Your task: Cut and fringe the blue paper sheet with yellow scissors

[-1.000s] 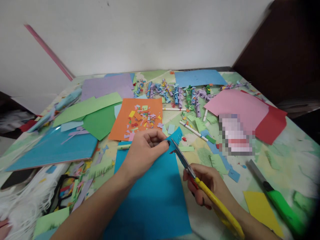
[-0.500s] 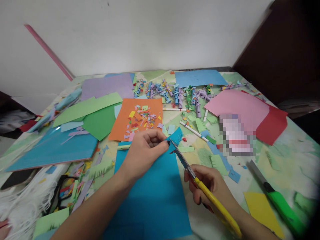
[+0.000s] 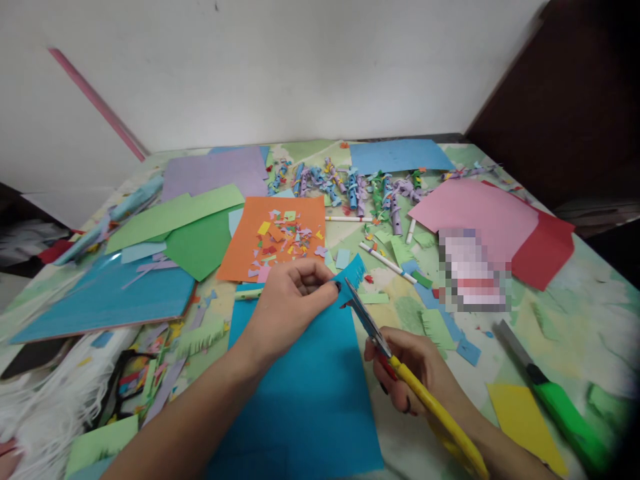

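Between thumb and fingers, my left hand pinches a small blue paper strip whose far edge is cut into a fringe. My right hand grips scissors with yellow and red handles. Their blade tips reach the strip's near side, just right of my left fingertips. Below both hands lies a large blue paper sheet. Part of the strip is hidden behind my left fingers.
An orange sheet with colourful paper scraps lies beyond my left hand. Rolled paper tubes stand along the back. A green-handled knife lies at right, beside yellow paper. Eyeglasses and white yarn are at left.
The scissors have drawn back slightly from the strip, their tips now nearer its edge. My right fingers have shifted a little on the handles. My left hand has barely moved.
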Motion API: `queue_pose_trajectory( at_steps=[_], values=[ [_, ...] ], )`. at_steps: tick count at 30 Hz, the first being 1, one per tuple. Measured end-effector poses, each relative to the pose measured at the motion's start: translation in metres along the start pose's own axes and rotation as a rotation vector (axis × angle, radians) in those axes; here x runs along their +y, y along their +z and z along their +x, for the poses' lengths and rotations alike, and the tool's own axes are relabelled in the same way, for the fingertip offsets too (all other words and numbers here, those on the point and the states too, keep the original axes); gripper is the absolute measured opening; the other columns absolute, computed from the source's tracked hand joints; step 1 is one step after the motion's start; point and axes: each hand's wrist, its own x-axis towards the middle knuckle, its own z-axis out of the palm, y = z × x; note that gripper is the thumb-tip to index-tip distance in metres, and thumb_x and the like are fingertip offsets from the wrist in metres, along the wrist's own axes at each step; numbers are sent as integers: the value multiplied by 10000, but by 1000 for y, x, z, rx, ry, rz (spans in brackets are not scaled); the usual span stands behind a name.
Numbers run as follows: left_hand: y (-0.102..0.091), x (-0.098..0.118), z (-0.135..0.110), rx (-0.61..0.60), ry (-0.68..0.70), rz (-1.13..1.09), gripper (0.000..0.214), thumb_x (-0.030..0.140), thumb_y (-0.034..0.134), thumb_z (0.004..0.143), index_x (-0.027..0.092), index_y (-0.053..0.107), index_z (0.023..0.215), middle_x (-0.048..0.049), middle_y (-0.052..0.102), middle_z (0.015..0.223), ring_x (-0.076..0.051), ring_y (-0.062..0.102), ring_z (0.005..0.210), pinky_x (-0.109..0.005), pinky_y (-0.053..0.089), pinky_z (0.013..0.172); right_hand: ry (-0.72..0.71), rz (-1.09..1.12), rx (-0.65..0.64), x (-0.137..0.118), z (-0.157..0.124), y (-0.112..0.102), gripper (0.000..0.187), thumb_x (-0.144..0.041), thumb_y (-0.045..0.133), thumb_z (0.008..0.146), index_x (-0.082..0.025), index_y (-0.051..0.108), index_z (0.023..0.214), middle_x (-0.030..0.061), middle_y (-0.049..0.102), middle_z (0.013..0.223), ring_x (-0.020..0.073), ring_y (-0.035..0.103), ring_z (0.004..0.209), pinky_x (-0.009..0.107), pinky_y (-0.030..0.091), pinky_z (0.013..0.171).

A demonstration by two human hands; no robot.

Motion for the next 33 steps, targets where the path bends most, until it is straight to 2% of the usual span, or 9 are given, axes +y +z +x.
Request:
queue_pose_trajectory(
  at_steps=[8,14,19,23,29,33],
  values=[
    [0,-1,1,-1,-2,-13,94,190,637,632,155,574,572,39,536,523,-67,459,488,-177,336,451,-11,-53,20,-4,3,1,334,-301,836,615,-158,598,799,-76,451,536,27,272,418,103,198,303],
    [0,0,0,3,-10,-11,90,189,641,628,157,577,574,37,543,523,-71,462,484,-183,339,448,-3,-81,28,-4,3,2,367,-340,850,617,-165,570,779,-80,463,516,21,290,366,115,241,285],
    [1,0,0,10,-9,-9,97,191,645,630,158,576,571,36,543,525,-72,461,482,-186,338,449,-22,-85,25,-6,4,3,379,-396,841,632,-168,568,765,-72,477,509,18,289,342,127,214,276],
    [1,1,0,15,-1,-11,102,191,646,627,159,574,562,39,533,521,-72,458,479,-187,332,447,-38,-101,38,-7,5,3,399,-411,855,612,-169,566,742,-66,477,512,24,297,360,134,196,286],
    [1,0,0,12,2,-13,92,185,640,629,158,574,571,42,530,525,-66,453,479,-182,330,447,-2,-52,19,-4,3,3,403,-428,844,633,-170,583,801,-66,445,543,49,339,438,111,233,310],
    [2,1,1,4,-2,-19,92,187,637,631,156,572,574,40,535,530,-66,459,485,-178,336,450,-36,-3,-29,-1,3,2,425,-413,864,611,-169,603,843,-60,435,601,61,338,513,112,289,368]
  ],
)
